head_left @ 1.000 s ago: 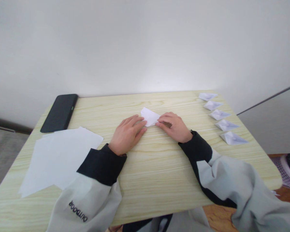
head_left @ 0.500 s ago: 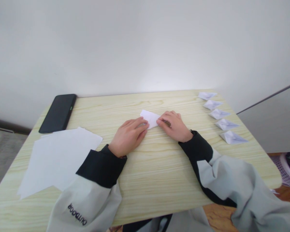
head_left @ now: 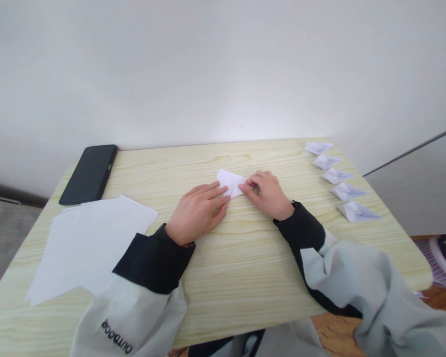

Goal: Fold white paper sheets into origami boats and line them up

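Note:
A small folded piece of white paper (head_left: 230,182) lies on the table between my hands. My left hand (head_left: 198,210) has its fingers stretched out, with the fingertips resting on the left and near part of the paper. With thumb and fingertips, my right hand (head_left: 265,194) pinches the right end, which those fingers partly hide. Several finished-looking folded paper boats (head_left: 338,175) stand in a row at the right side of the table.
At the left of the pale wood-grain table (head_left: 223,297) lie loose white sheets of paper (head_left: 85,243), partly under my left sleeve. Behind them is a black phone (head_left: 89,173). A white wall (head_left: 208,69) borders the far edge. A pinkish basket (head_left: 436,260) stands low at the right.
My left fingers have spread a little over the paper and shifted slightly nearer to me. My right hand has moved slightly left while still pinching the paper.

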`<state>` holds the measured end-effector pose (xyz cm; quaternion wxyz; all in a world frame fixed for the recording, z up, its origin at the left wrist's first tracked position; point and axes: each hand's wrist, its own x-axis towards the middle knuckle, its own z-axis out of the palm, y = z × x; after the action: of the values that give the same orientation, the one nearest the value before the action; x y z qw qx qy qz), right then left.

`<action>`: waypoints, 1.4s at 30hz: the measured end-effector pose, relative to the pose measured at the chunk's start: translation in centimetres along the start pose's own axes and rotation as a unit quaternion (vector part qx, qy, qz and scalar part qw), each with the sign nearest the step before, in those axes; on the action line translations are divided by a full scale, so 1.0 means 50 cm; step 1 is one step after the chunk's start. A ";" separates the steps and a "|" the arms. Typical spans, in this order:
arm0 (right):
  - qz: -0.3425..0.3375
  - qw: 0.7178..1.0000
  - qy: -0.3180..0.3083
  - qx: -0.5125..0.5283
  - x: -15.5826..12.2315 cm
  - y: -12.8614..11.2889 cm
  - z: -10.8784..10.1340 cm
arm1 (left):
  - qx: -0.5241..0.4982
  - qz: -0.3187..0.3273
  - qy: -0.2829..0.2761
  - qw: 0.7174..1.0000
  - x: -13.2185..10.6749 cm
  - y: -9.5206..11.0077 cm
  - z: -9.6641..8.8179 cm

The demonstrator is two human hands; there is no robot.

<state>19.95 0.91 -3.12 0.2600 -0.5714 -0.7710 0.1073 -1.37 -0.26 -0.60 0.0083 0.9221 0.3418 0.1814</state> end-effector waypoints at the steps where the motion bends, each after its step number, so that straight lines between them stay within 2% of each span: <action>1: -0.002 1.000 -0.001 0.000 0.000 0.001 0.001 | 0.001 0.001 -0.002 1.000 0.000 0.001 -0.001; 6: -0.007 1.000 0.001 -0.013 0.001 0.002 0.003 | 0.008 -0.018 -0.004 1.000 0.001 0.005 -0.006; 10: -0.003 1.000 0.009 0.002 0.001 0.000 0.004 | 0.017 0.001 -0.022 1.000 0.000 0.004 -0.006; 17: -0.004 1.000 0.002 0.011 0.001 -0.003 0.001 | 0.026 -0.007 -0.036 0.999 -0.001 0.006 -0.004; 42: 0.003 1.000 -0.008 -0.013 0.001 -0.004 0.002 | 0.046 -0.011 -0.041 0.998 0.001 0.017 -0.007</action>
<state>19.73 0.91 -3.09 0.2466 -0.5758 -0.7728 0.1023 -0.94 -0.91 -0.12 -0.0182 0.9243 0.3593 0.1278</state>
